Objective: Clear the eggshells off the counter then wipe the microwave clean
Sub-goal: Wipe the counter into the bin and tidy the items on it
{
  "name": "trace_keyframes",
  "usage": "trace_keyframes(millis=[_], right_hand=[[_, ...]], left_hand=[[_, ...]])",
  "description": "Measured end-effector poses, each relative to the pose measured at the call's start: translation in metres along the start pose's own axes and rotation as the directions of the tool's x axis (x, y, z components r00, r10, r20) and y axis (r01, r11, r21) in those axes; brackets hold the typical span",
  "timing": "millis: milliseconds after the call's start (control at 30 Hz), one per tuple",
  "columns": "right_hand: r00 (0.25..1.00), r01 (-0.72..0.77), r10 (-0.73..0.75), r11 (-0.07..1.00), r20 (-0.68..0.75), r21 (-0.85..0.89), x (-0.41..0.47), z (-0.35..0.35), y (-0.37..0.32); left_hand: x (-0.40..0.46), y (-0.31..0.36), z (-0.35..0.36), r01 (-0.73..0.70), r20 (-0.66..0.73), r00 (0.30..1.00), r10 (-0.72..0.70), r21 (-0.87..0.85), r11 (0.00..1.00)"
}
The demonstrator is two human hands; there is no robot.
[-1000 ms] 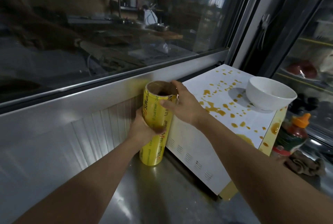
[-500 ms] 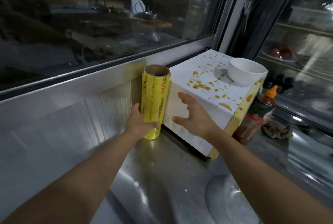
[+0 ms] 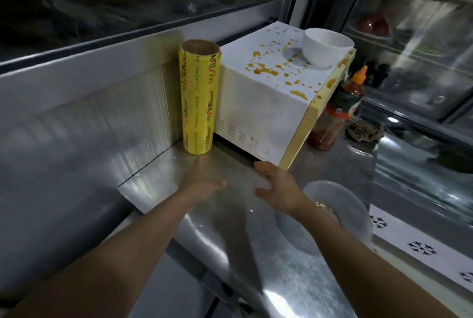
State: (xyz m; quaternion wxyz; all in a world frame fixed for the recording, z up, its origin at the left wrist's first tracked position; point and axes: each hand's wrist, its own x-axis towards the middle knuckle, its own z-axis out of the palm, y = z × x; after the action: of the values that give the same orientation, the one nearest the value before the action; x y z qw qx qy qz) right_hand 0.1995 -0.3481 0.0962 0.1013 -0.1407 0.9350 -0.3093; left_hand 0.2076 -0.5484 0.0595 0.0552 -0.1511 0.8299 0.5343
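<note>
I stood the cling-film roll (image 3: pixel 199 101) upright against the microwave (image 3: pixel 266 102) side, clearing its top for wiping. My left hand (image 3: pixel 202 182) and right hand (image 3: pixel 277 187) hovered over the steel counter (image 3: pixel 230 228), fingers loose, holding nothing. Orange splatter (image 3: pixel 271 67) and a white bowl (image 3: pixel 327 46) remained on top; I saw no eggshells.

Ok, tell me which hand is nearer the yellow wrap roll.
Left. The left hand sits just below the yellow wrap roll; the right hand is farther right, under the microwave corner.
</note>
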Motion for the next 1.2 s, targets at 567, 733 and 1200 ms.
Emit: trace_keyframes(millis=[567, 733, 1200], right_hand=[[0.986, -0.13, 0.143, 0.981, 0.082, -0.143, 0.005, 0.073, 0.066], [0.986, -0.165, 0.163, 0.982, -0.033, -0.087, 0.011, 0.087, 0.071], [0.997, -0.08, 0.082, 0.948, -0.007, -0.309, 0.01, 0.099, 0.073]], left_hand=[[-0.009, -0.038, 0.05, 0.025, 0.026, 0.999, -0.031, 0.195, 0.98], [-0.01, -0.044, 0.054, -0.006, -0.027, 1.0, 0.012, 0.209, 0.978], [-0.01, -0.045, 0.051, -0.056, 0.007, 0.998, 0.056, 0.208, 0.976]])
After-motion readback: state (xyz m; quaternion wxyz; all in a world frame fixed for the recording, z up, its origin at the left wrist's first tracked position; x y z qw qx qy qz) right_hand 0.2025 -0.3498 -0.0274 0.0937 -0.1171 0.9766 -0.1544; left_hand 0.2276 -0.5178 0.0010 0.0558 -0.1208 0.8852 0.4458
